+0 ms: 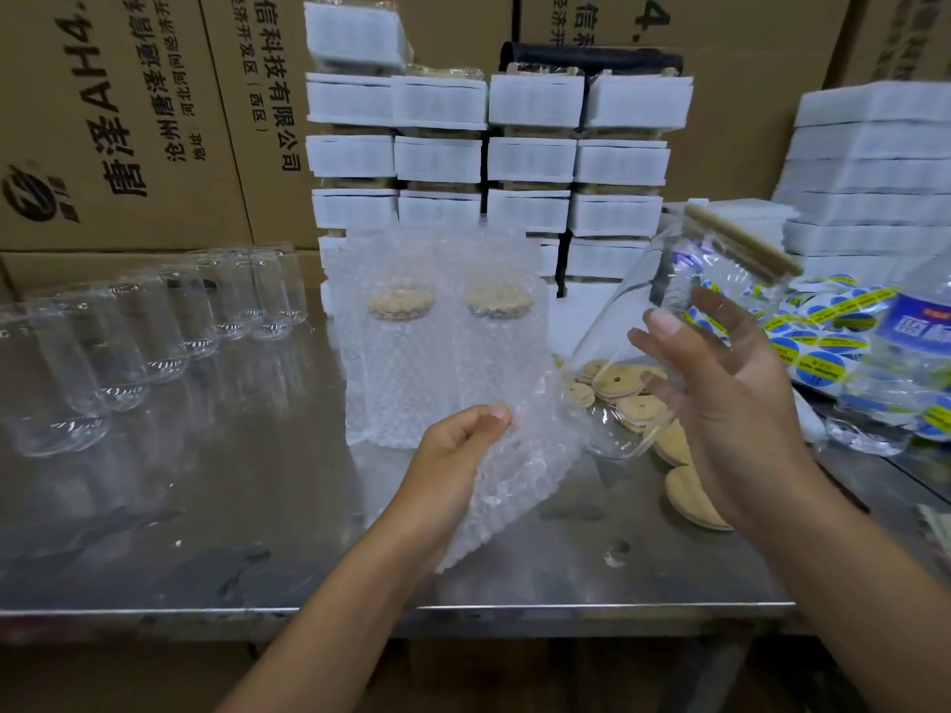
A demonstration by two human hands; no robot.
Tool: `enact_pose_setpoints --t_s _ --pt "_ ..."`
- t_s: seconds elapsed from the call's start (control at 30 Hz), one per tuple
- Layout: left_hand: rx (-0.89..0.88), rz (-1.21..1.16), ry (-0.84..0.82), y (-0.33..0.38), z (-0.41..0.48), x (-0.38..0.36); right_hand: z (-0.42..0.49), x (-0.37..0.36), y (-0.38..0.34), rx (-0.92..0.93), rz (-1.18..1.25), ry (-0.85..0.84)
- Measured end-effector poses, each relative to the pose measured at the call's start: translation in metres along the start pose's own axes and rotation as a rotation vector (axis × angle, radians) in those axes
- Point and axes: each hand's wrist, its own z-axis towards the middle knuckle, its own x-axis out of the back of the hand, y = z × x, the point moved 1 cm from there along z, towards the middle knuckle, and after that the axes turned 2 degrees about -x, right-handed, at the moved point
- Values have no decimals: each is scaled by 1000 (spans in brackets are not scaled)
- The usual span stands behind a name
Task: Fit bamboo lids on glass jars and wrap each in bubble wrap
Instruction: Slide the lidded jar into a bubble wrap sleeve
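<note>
Glass jar (620,347) tilts, bamboo lid (743,244) up-right, gripped by right fingers (720,313); left fingers (486,422) pinch bubble wrap (514,481).

1. Cartons (128,95), upper left: brown with black print.
2. Foam packs (530,100), top centre: white.
3. Bubble wrap (514,470), centre: clear, with an even pattern of small bubbles.
4. Jar (643,311), right of centre: clear glass.
5. Lids (689,494), lower right: pale tan bamboo.
6. Stickers (818,362), right: blue rounds crossed by yellow bands.
7. Table (206,506): dull grey steel with dark smudges.
8. Bottle label (921,321), right edge: blue.
</note>
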Motion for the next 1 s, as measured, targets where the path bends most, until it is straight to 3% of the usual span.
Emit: enact_pose_setpoints --t_s 0.27,0.5,0.87,1.0 --pt "-105 180 34 -6 -1 -2 -10 -17 2 -192 289 16" --pt "-148 201 125 -5 -1 -9 -17 -26 6 -328 254 -24" --pt "140 -87 -9 -6 7 -5 -10 -31 6 -405 288 -71" --pt "103 -49 -1 -6 3 -1 -9 -32 3 -420 309 -50"
